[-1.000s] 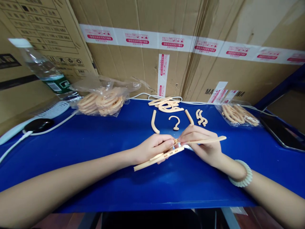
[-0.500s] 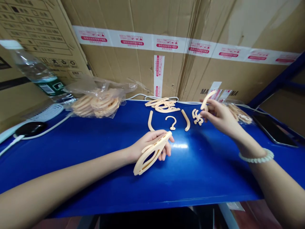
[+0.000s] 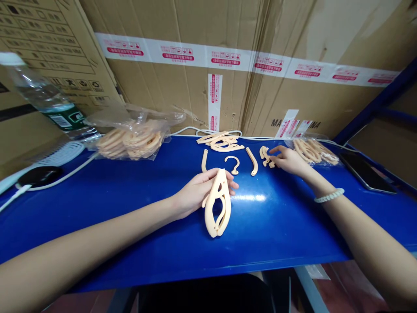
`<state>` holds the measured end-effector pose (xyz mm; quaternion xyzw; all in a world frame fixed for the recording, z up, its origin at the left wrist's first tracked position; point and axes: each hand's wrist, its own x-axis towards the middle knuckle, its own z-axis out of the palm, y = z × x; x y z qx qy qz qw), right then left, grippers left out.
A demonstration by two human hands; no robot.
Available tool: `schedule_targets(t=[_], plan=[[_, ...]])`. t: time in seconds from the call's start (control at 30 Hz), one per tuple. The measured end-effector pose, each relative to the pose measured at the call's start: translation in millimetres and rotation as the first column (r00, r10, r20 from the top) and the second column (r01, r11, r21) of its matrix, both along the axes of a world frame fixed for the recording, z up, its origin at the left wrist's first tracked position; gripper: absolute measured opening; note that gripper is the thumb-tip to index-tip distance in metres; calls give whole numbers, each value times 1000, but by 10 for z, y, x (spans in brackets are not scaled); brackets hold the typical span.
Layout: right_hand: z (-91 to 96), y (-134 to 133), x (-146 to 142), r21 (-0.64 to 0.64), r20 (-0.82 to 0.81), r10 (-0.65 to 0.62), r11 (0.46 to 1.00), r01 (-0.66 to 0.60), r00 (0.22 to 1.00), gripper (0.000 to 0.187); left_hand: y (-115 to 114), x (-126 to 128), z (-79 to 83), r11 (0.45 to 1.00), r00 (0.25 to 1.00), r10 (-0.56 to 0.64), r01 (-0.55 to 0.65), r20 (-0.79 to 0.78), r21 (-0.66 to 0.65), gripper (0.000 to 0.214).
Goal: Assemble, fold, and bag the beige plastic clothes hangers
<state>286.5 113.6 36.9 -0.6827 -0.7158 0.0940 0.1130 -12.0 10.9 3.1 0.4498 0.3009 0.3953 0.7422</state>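
My left hand (image 3: 198, 191) is closed on a beige plastic hanger part (image 3: 217, 204), a folded loop standing on end on the blue table (image 3: 130, 226). My right hand (image 3: 288, 160) reaches to the far right of the table, its fingers pinching at a small cluster of beige clips (image 3: 265, 157). Between the hands lie a loose beige hook (image 3: 232, 164), a curved bar (image 3: 252, 161) and another curved bar (image 3: 203, 160). A small pile of beige parts (image 3: 220, 141) sits further back.
Cardboard boxes (image 3: 195, 65) wall the back. A plastic bag of beige parts (image 3: 132, 138) lies at the back left, another bag (image 3: 311, 150) at the back right. A water bottle (image 3: 45, 102), a black mouse (image 3: 37, 176), white cables and a dark phone (image 3: 366, 171) sit at the sides.
The hands have parted. My right hand reached to the back right, held a beige piece up there, then came down onto the clips. My left hand turned the hanger part upright.
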Motion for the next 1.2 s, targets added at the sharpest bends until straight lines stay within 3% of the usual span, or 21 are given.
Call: schedule_targets(t=[0.13, 0.2, 0.23, 0.27, 0.33, 0.43, 0.53, 0.63, 0.73, 0.87, 1.0, 1.2], plan=[[15, -50, 1, 114, 54, -18, 993, 11, 998, 26, 10, -11, -25, 999, 999, 23, -21, -36, 45, 16], [52, -169, -78, 268, 26, 108, 957, -111, 994, 26, 14, -13, -35, 999, 999, 26, -24, -44, 39, 19], [76, -259, -144, 362, 3, 229, 907, -214, 973, 26, 15, -13, -40, 999, 999, 26, -25, -43, 37, 21], [99, -365, -227, 449, -11, 380, 828, -335, 925, 26, 17, -13, -45, 999, 999, 29, -27, -43, 41, 22], [135, -617, -422, 571, 56, 646, 604, -555, 761, 29, 21, -10, -57, 998, 998, 42, -39, -44, 52, 25], [127, -996, -708, 522, 203, 858, 312, -794, 471, 26, 27, 1, -67, 996, 997, 76, -75, -18, 53, 28], [43, -1228, -878, 434, 305, 889, 188, -881, 340, 14, 29, 21, -51, 993, 992, 114, -115, 47, 22, 31], [-59, -1254, -916, 392, 339, 888, 166, -905, 310, 14, 27, 43, -24, 985, 980, 169, -165, 102, -40, 36], [-124, -1172, -886, 381, 304, 893, 206, -901, 333, 15, 19, 53, -17, 980, 974, 197, -191, 113, -61, 41], [-145, -1093, -849, 387, 267, 873, 290, -875, 408, 22, -6, 38, -32, 989, 994, 112, -110, -9, 100, 33], [-133, -1084, -840, 400, 320, 836, 308, -863, 446, 24, -51, 16, -16, 966, 970, 70, -8, -232, 258, 30], [-105, -1082, -845, 340, 301, 840, 347, -874, 451, 24, -79, 2, -8, 953, 960, 113, -33, -255, 302, 26]])
